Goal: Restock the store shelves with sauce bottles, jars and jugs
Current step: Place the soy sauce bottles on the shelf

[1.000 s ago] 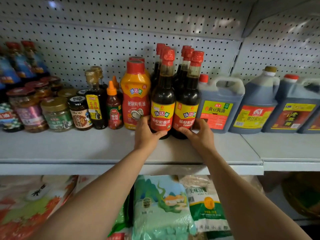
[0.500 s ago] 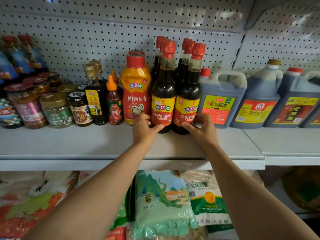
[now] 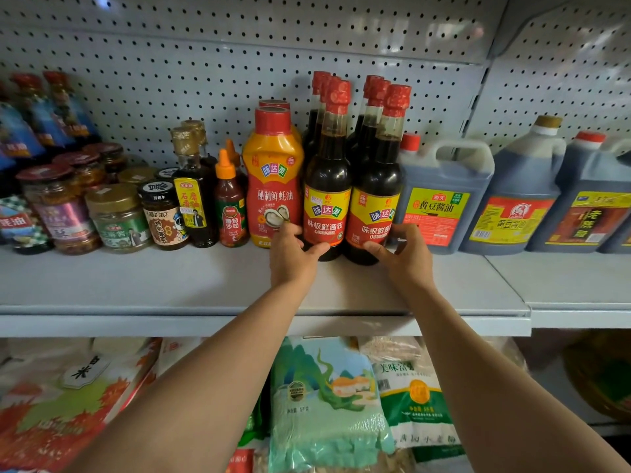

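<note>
Both forearms reached up from 6 o'clock over the shelf (image 3: 136,285) edge. Left hand (image 3: 293,257) curled round the base of the left soy sauce bottle (image 3: 327,186), thumb on its label. Right hand (image 3: 404,256) gripped the right soy sauce bottle (image 3: 377,196) likewise. Both bottles stood upright, touching, at 12 o'clock; oyster sauce bottle (image 3: 273,179) just beside at 11, jug (image 3: 440,199) at 1.

Rice bags (image 3: 327,397) (lower shelf (image 3: 560,380))
</note>
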Demonstrator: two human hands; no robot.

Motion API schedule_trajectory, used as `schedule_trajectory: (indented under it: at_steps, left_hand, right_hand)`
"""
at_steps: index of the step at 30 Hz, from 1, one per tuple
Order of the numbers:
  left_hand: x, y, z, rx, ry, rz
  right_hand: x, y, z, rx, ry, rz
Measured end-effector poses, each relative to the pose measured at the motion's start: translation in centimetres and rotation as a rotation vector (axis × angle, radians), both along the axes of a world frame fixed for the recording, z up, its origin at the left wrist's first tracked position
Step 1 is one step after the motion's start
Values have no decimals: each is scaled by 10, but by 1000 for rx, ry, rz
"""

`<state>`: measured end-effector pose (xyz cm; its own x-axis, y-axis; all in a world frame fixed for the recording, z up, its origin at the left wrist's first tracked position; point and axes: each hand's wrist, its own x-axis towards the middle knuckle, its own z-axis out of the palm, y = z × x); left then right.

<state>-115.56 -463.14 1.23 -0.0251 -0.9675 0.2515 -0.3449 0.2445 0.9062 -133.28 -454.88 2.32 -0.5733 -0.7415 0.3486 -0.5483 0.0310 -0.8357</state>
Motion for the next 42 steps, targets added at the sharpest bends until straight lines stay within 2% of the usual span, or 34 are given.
schedule_trajectory:
  at_steps: [24,42]
  left_hand:
    - [-6,-2,2,-1,-17,22]
    - [-8,-3,2,36,-50,68]
  right_hand:
    - [4,-8,0,45,44,-68]
    - [-1,-17,1,109,6,-88]
